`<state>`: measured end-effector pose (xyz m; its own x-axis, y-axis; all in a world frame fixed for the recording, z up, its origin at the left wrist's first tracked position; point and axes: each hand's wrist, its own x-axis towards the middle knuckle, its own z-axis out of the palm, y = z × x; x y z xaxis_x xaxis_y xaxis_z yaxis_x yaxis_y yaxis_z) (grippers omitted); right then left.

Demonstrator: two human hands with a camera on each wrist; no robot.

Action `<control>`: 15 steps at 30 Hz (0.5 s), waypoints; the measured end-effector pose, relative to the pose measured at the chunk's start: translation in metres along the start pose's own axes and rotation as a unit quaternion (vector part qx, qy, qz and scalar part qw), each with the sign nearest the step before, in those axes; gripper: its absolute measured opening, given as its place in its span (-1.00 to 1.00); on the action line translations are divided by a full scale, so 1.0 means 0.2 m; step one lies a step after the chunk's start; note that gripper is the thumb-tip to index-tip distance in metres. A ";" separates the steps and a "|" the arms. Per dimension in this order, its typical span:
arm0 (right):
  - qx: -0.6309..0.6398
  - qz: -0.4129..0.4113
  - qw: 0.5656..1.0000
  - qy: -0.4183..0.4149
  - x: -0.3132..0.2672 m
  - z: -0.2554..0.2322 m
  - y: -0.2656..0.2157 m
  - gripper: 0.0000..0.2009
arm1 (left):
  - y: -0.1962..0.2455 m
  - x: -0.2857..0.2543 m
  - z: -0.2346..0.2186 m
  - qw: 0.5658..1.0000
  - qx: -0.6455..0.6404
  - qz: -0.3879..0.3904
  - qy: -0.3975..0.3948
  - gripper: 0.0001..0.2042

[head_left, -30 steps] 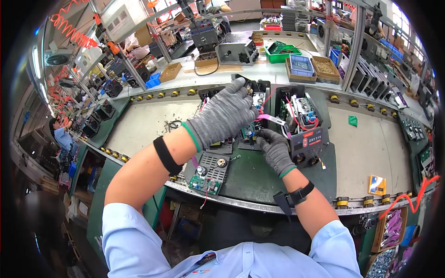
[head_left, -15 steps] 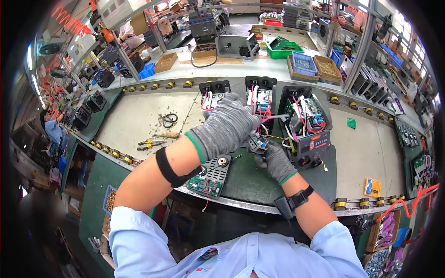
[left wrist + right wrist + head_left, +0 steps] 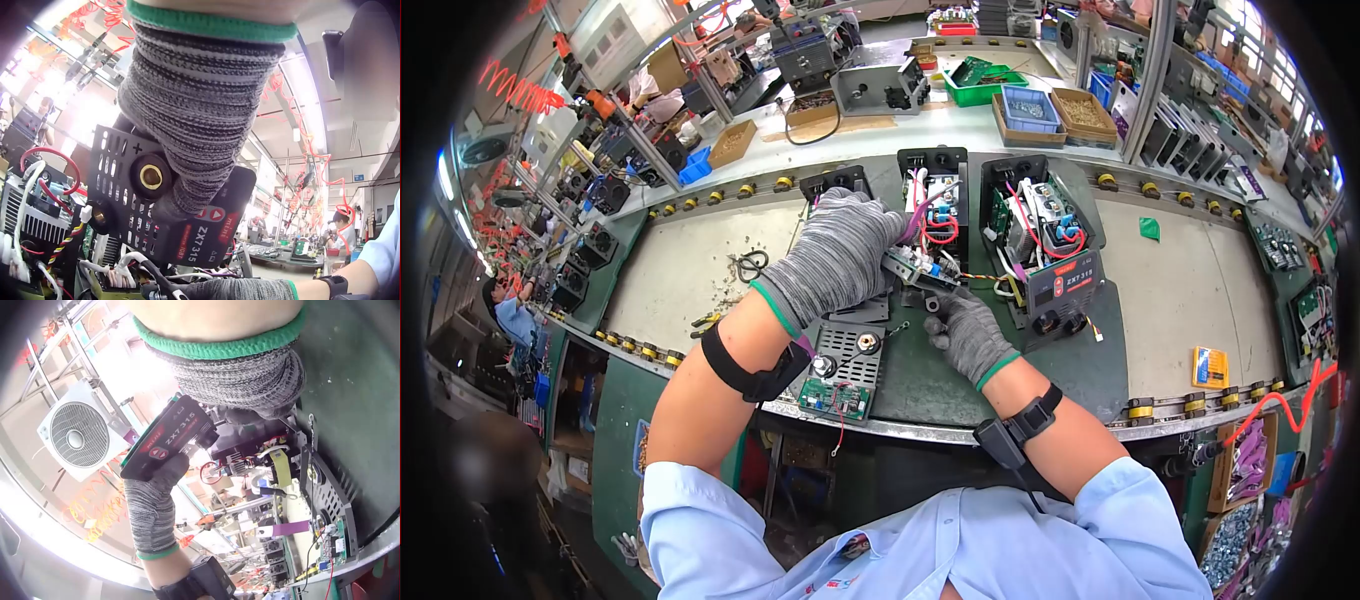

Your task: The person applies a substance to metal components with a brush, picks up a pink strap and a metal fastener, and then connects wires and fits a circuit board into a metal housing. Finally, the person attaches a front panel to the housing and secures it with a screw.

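Observation:
My gloved left hand grips a dark front panel marked ZX7 315, with a round brass-centred socket beside its slotted vents. In the head view its back shows a circuit board, tilted in front of the middle open machine, with wires trailing to it. Just below the panel is my gloved right hand, fingers curled, pinching a small metal part whose kind I cannot tell. Another open machine stands to the right, its own panel hanging by wires.
A slotted panel with a green board lies at the bench's front edge. To its left are pliers and a black cable loop. A yellow packet lies right. Roller rails border the bench; bins stand behind.
The left hand has shifted left with the panel, whose board now tilts toward me. The right hand has moved from beside the board to below it. The head view has shifted slightly.

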<state>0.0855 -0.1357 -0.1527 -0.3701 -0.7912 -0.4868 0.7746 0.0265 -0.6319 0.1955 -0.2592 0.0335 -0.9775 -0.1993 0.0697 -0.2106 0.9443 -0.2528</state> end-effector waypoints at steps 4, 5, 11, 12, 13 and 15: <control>0.017 -0.008 1.000 0.022 -0.06 0.01 -0.03 -0.92 | 0.01 -0.01 0.01 1.000 -0.020 0.000 0.014 -0.67; 0.010 0.006 1.000 0.006 -0.07 0.00 -0.03 -0.90 | 0.01 0.00 0.02 1.000 -0.023 0.000 0.014 -0.67; 0.026 0.026 0.998 -0.060 -0.09 -0.04 -0.03 -0.86 | 0.03 0.02 0.03 1.000 -0.018 0.005 -0.008 -0.65; 0.035 0.030 0.997 -0.063 -0.09 -0.04 -0.02 -0.85 | 0.04 0.02 0.03 1.000 -0.023 0.002 -0.009 -0.65; 0.036 0.032 0.997 -0.063 -0.10 -0.04 -0.02 -0.85 | 0.04 0.02 0.03 1.000 -0.023 0.001 -0.011 -0.65; 0.036 -0.001 0.997 -0.067 -0.13 -0.05 -0.01 -0.84 | 0.04 0.02 0.04 0.999 -0.038 0.001 0.004 -0.64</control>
<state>0.0877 -0.1089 -0.1442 -0.3041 -0.8660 -0.3970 0.8098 -0.0154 -0.5865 0.1899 -0.2547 0.0241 -0.9778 -0.1945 0.0778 -0.2056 0.9621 -0.1790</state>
